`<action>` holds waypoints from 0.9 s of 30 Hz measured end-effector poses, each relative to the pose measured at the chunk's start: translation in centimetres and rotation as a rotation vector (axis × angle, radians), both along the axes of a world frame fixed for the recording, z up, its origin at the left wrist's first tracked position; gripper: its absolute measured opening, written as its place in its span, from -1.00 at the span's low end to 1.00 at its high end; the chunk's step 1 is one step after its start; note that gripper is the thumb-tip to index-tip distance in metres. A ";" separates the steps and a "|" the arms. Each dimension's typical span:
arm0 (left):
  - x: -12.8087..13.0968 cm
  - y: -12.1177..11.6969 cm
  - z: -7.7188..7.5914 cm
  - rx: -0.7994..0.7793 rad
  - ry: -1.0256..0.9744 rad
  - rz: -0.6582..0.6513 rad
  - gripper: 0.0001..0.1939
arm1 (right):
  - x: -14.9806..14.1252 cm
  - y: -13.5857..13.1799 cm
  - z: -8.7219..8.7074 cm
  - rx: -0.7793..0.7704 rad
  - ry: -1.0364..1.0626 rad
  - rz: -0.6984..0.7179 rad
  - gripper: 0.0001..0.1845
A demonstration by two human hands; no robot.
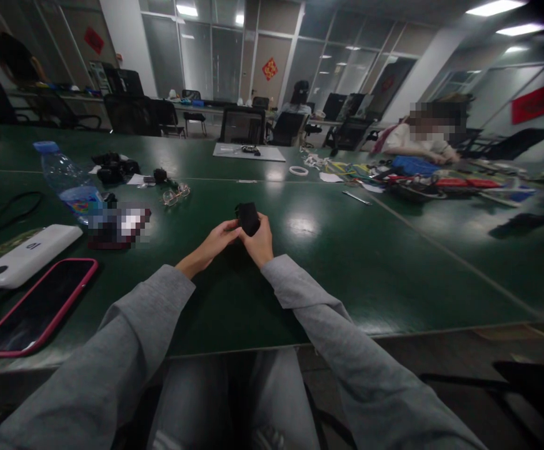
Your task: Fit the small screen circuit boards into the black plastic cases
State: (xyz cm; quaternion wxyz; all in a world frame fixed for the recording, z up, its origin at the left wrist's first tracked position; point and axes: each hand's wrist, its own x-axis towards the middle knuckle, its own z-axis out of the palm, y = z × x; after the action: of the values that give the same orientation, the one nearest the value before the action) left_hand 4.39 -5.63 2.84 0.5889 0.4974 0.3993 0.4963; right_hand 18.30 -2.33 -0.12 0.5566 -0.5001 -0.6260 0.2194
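Note:
A small black object (247,217), too dark to name, is held up just above the green table (347,262) in front of me. My right hand (259,240) is closed around its lower right side. My left hand (220,239) pinches it from the left, fingertips touching it. Both arms wear grey sleeves and reach forward from the table's near edge.
To the left lie a pink-cased phone (37,306), a white power bank (25,255), a water bottle (68,181), glasses (176,195) and black gear. A seated person (424,140) works at the far right among cables and tools. Office chairs line the far side.

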 end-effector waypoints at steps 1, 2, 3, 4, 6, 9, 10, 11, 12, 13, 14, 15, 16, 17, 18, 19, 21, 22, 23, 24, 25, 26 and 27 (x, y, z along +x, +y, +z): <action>0.0 0.0 -0.1 0.004 -0.011 -0.001 -0.59 | 0.0 -0.1 0.1 0.013 -0.007 0.010 -0.35; 0.0 0.1 -0.1 0.002 -0.022 0.002 -0.60 | 0.0 -0.2 0.1 0.021 -0.014 0.023 -0.34; -0.1 0.1 -0.1 0.000 -0.032 0.007 -0.60 | 0.0 -0.2 0.2 0.025 -0.019 0.039 -0.34; -0.2 0.2 -0.2 -0.001 -0.044 0.014 -0.61 | 0.0 -0.3 0.3 0.026 -0.022 0.054 -0.33; -0.4 0.4 -0.3 -0.002 -0.066 0.030 -0.61 | -0.2 -0.5 0.3 0.035 -0.025 0.087 -0.30; -0.7 0.6 -0.3 0.004 -0.097 0.027 -0.61 | -0.6 -0.8 0.3 0.079 -0.052 0.129 -0.30; -0.8 0.6 -0.3 -0.001 -0.105 0.023 -0.61 | -0.7 -0.9 0.3 0.100 -0.075 0.139 -0.30; -0.8 0.6 -0.2 -0.006 -0.110 0.020 -0.60 | -0.9 -1.1 0.3 0.124 -0.104 0.150 -0.31; -0.9 0.6 -0.2 -0.013 -0.115 0.022 -0.60 | -1.0 -1.3 0.3 0.148 -0.133 0.162 -0.31; -1.0 0.6 -0.2 -0.023 -0.119 0.028 -0.60 | -1.1 -1.4 0.3 0.172 -0.157 0.177 -0.31; -1.0 0.6 -0.2 -0.033 -0.124 0.041 -0.59 | -1.2 -1.6 0.4 0.196 -0.173 0.197 -0.30; -1.1 0.6 -0.3 -0.040 -0.130 0.058 -0.58 | -1.2 -1.7 0.5 0.219 -0.181 0.220 -0.31; -1.2 0.6 -0.4 -0.042 -0.138 0.077 -0.58 | -1.2 -1.8 0.7 0.239 -0.183 0.248 -0.31; -1.3 0.7 -0.6 -0.042 -0.144 0.100 -0.56 | -1.2 -1.9 0.8 0.257 -0.182 0.279 -0.32; -1.4 0.8 -0.7 -0.040 -0.149 0.123 -0.55 | -1.1 -2.0 0.9 0.271 -0.180 0.312 -0.34; -1.5 0.9 -0.8 -0.035 -0.149 0.141 -0.52 | -1.1 -2.0 1.0 0.277 -0.176 0.341 -0.35; -1.7 1.1 -1.0 -0.026 -0.140 0.155 -0.47 | -1.1 -1.9 0.9 0.250 -0.149 0.372 -0.34; -1.9 1.2 -1.0 -0.019 -0.130 0.151 -0.45 | -1.1 -1.8 0.8 0.212 -0.121 0.371 -0.33; -2.0 1.2 -1.0 -0.011 -0.119 0.147 -0.44 | -1.1 -1.6 0.7 0.157 -0.081 0.366 -0.31; -2.2 1.3 -1.0 -0.002 -0.110 0.144 -0.43 | -1.1 -1.4 0.6 0.085 -0.031 0.365 -0.29; -2.3 1.3 -1.0 0.007 -0.105 0.143 -0.43 | -1.1 -1.2 0.4 0.003 0.027 0.374 -0.27; -2.5 1.3 -0.9 0.012 -0.103 0.143 -0.43 | -1.2 -1.1 0.2 -0.085 0.091 0.398 -0.26; -2.6 1.3 -0.9 0.013 -0.102 0.143 -0.42 | -1.2 -0.9 0.1 -0.167 0.155 0.436 -0.26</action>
State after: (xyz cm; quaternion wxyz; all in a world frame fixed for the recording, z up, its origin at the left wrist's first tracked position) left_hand 1.80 -4.35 1.94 0.5683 0.4456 0.4001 0.5642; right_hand 17.09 -3.21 -0.02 0.4991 -0.3791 -0.6542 0.4234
